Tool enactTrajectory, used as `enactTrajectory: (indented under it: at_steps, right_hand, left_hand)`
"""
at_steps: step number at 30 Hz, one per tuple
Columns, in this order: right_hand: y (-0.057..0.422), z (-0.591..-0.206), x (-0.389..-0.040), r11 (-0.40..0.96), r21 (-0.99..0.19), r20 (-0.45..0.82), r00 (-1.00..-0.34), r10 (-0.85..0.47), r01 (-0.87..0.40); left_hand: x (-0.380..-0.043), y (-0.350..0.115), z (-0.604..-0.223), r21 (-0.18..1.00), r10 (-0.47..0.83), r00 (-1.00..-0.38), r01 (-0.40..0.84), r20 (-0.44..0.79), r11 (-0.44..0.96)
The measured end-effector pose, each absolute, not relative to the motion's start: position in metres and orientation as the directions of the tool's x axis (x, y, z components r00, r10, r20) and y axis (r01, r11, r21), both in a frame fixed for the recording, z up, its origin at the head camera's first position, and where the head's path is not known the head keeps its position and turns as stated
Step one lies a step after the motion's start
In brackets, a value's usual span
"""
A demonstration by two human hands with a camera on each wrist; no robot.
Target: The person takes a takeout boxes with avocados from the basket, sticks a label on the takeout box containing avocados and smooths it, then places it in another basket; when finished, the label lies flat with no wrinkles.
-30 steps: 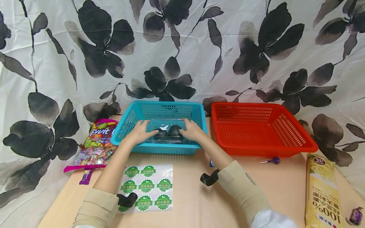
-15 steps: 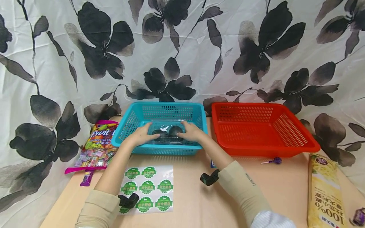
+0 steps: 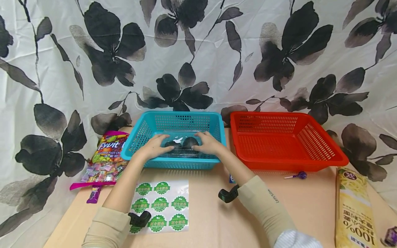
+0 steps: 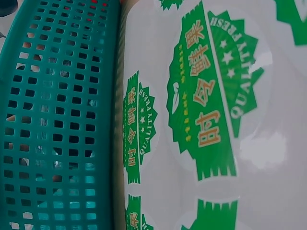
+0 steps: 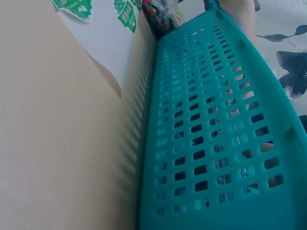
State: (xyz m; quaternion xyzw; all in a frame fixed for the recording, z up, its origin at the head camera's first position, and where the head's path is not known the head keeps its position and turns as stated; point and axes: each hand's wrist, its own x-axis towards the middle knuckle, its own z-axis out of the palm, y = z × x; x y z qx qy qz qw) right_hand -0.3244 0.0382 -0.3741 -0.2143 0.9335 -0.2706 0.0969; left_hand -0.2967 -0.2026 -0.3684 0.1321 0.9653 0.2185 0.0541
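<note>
A clear plastic box (image 3: pixel 180 154) with two dark, round fruit-like things (image 3: pixel 190 142) in it sits inside the blue basket (image 3: pixel 183 163). My left hand (image 3: pixel 154 146) holds the box by its left side, thumb near the front and fingers towards the back. On the opposite side my right hand (image 3: pixel 208 143) holds it in the same way. Both wrist views show mainly the outer wall of the basket, so the fingers are mostly hidden there. A sheet of green round stickers (image 3: pixel 159 206) lies in front of the basket, beneath my left forearm.
A red basket (image 3: pixel 285 162) stands to the right of the blue one. Left of it lies a colourful candy bag (image 3: pixel 107 158) with a small purple packet (image 3: pixel 94 194). A lollipop (image 3: pixel 301 175) and a yellow pasta bag (image 3: pixel 355 206) lie at the right. Patterned cloth (image 3: pixel 198 51) hangs behind.
Both hands stay at the sides of the box. The left fingers have shifted slightly right and lower, and the box sits slightly lower in the basket.
</note>
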Motion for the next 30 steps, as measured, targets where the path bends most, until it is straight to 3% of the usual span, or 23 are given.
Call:
enactTrajectory:
  at_steps: [13, 30]
  right_hand:
    - [0.0366, -0.3746, -0.3219, 0.758, -0.501, -0.027, -0.867, -0.497, -0.419]
    - [0.0375, -0.3756, -0.3235, 0.715, -0.558, 0.061, -0.880, -0.471, -0.421]
  left_hand:
    - [-0.2972, -0.2025, -0.3665, 0.458, 0.287, -0.957, 0.234, -0.048, 0.858]
    - [-0.2964, -0.2031, -0.3658, 0.496, 0.233, -0.972, 0.223, 0.043, 0.839]
